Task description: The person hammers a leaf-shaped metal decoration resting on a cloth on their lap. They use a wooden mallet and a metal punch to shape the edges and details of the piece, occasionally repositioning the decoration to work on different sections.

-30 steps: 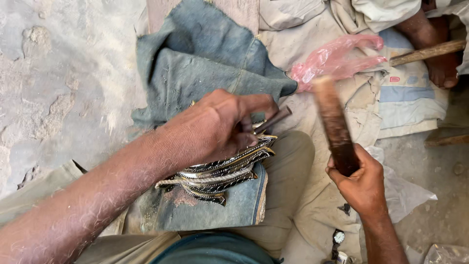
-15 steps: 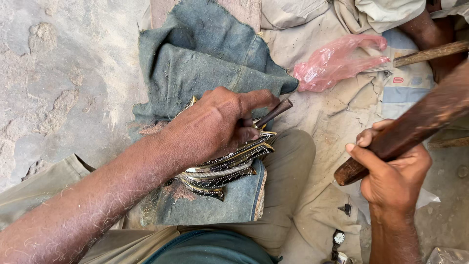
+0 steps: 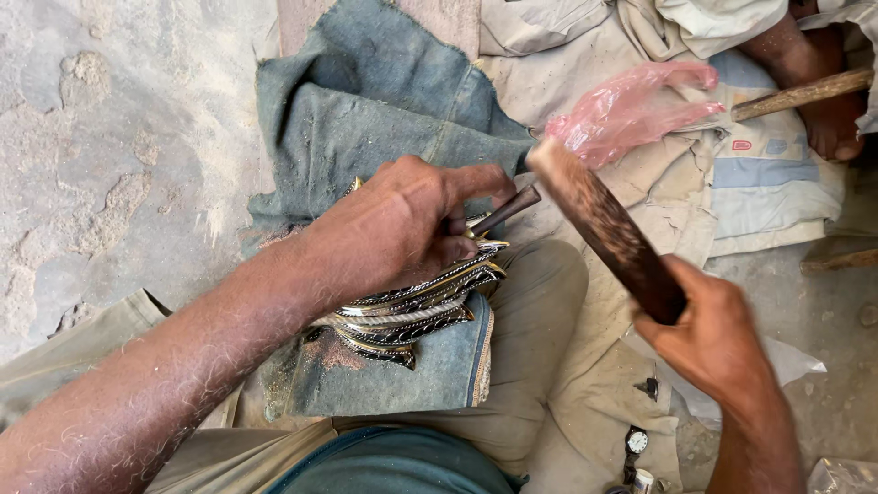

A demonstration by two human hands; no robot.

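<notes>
At the far left lies bare, pitted concrete floor (image 3: 110, 165). Next to it a grey-blue denim cloth (image 3: 366, 110) is spread over the person's knee. On it the left hand (image 3: 402, 229) presses down on a stack of curved metal bangles (image 3: 412, 316), silver and dark with gold edges. Its fingers are closed on a thin dark metal punch (image 3: 508, 209), whose tip stands on the top of the stack.

Right of the punch, a dark wooden mallet (image 3: 604, 229) hangs tilted and slightly blurred, its end close above the punch. The right hand (image 3: 722, 338) has its grip clamped round the lower end.

A glancing blow looks like the main risk: the punch could skid off the curved metal and the mallet could catch the left fingers, or the stack could slide on the cloth.

Further right lie a crumpled pink plastic bag (image 3: 631, 105) and a pale sack with a blue band and a small red mark (image 3: 759, 155). A small wristwatch (image 3: 637, 442) lies at the bottom.
</notes>
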